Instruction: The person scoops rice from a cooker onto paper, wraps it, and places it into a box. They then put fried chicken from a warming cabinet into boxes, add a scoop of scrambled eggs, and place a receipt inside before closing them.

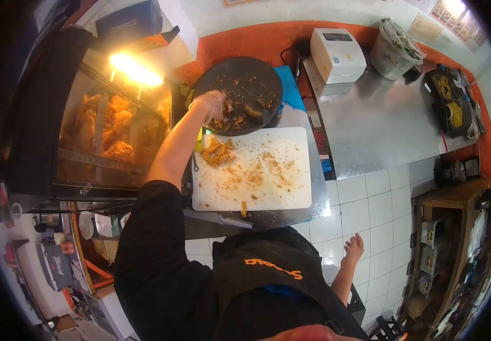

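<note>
My left hand (211, 106), in a clear plastic glove, is over the left part of a round dark stone mortar (240, 74). Its fingers are curled together close to the surface; what they hold, if anything, I cannot make out. A dark stone pestle (257, 112) lies in the mortar among brown crumbs, to the right of that hand. Below the mortar, a piece of fried chicken (218, 152) rests at the upper left of a white cutting board (291, 196) strewn with crumbs. My right hand (354, 246) hangs over the tiled floor, fingers apart, holding nothing.
A lit display case (117, 122) with fried chicken inside stands close by my left arm. A knife (225, 219) lies along the front table edge. On the steel table (365, 125) at right are a white printer (338, 57), a bag-lined bucket (393, 54) and a black tray (450, 105).
</note>
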Demonstrator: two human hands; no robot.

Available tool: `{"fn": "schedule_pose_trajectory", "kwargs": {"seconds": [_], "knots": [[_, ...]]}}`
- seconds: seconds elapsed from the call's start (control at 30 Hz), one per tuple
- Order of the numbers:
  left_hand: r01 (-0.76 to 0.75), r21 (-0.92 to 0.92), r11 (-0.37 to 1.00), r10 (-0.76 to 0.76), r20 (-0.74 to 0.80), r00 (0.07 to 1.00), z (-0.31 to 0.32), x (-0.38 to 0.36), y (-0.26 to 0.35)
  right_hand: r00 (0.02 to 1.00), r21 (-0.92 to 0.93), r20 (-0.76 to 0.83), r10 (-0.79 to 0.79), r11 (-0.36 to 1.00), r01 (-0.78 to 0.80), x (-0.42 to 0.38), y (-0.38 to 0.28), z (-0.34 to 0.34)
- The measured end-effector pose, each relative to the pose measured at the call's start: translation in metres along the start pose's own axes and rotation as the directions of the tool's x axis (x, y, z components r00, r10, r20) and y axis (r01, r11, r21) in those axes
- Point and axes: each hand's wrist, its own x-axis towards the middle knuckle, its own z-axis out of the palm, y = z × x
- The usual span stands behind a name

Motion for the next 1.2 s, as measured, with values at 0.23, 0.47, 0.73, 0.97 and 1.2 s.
{"fn": "schedule_pose_trajectory", "kwargs": {"seconds": [0.23, 0.47, 0.73, 0.97, 1.2], "knots": [[-0.086, -0.032, 0.996, 0.057, -0.514, 0.856, 0.022, -0.014, -0.006, 0.999, 0.027, -0.011, 0.032, 0.999, -0.031, 0.003, 0.012, -0.005], [-0.146, -0.868, 0.474, -0.396, -0.358, 0.846, 0.002, -0.030, -0.030, 1.000, 0.029, 0.004, 0.025, 0.999, -0.025, 0.008, 0.014, -0.006], [-0.249, -0.487, -0.837, -0.122, -0.279, 0.953, 0.059, -0.010, -0.070, 0.999, 0.045, 0.043, 0.016, 0.999, -0.018, 0.010, 0.001, 0.007], [-0.086, -0.092, -0.992, -0.048, -0.360, 0.932, 0.081, -0.043, -0.041, 0.997, 0.051, 0.065, 0.037, 0.998, -0.040, 0.011, 0.002, 0.013], [0.234, 0.234, -0.944, 0.074, -0.539, 0.839, 0.104, -0.121, 0.011, 0.993, 0.003, 0.118, 0.011, 1.000, -0.011, 0.008, -0.017, 0.034]]}}
